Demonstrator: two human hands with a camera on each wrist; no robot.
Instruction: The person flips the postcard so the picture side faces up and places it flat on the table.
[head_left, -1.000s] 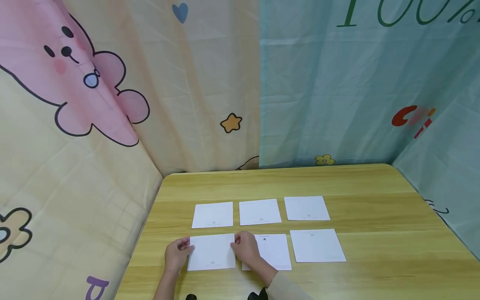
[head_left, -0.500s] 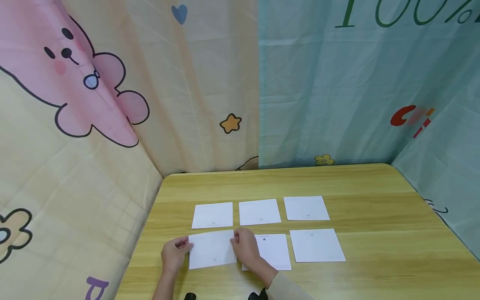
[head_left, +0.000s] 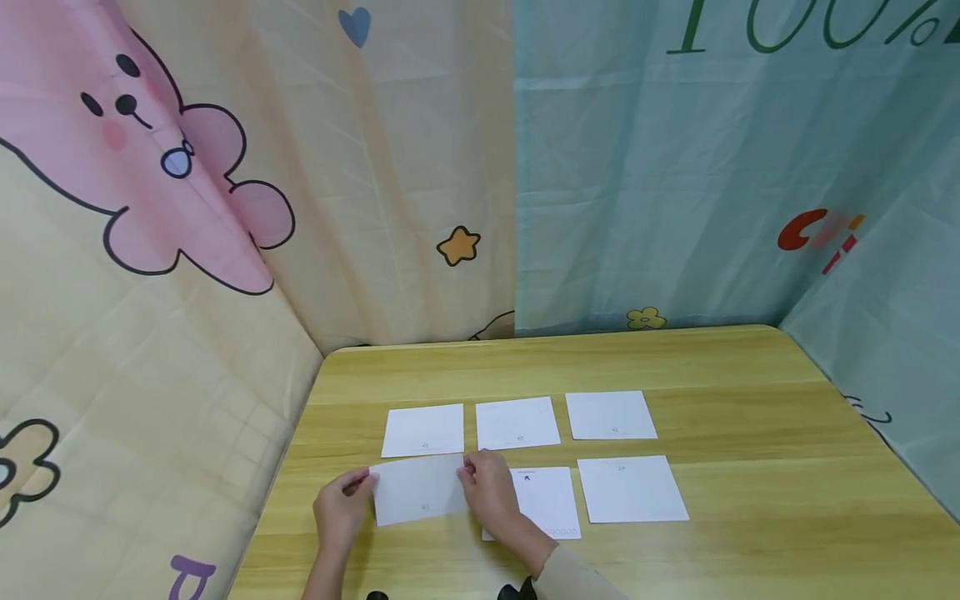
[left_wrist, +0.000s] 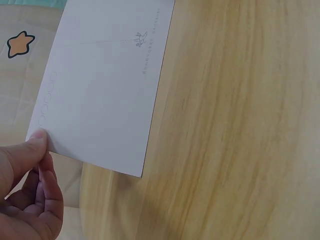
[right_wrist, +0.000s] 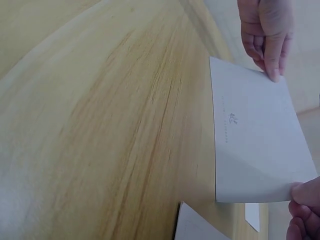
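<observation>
A white postcard (head_left: 418,490) with faint printing is held up off the table by both hands, tilted. My left hand (head_left: 339,512) pinches its left side near the far corner between thumb and fingers, as the left wrist view also shows with the postcard (left_wrist: 107,85). At the far right corner, my right hand (head_left: 492,497) pinches it the same way. In the right wrist view the postcard (right_wrist: 257,135) hangs between both hands, its near edge apart from the wood. Under my right forearm lies another postcard (head_left: 546,500), partly covered, with a small dark mark and a row of circles.
Along the back lie three more postcards: left (head_left: 423,431), middle (head_left: 517,422) and right (head_left: 611,415). One further postcard (head_left: 633,490) lies front right. All rest on a wooden table (head_left: 765,467), with printed curtains (head_left: 405,167) behind and at the sides.
Both hands have raised the postcard from the table and shifted it slightly away from me. It has gone from lying nearly flat to tilted. The other postcards stay put.
</observation>
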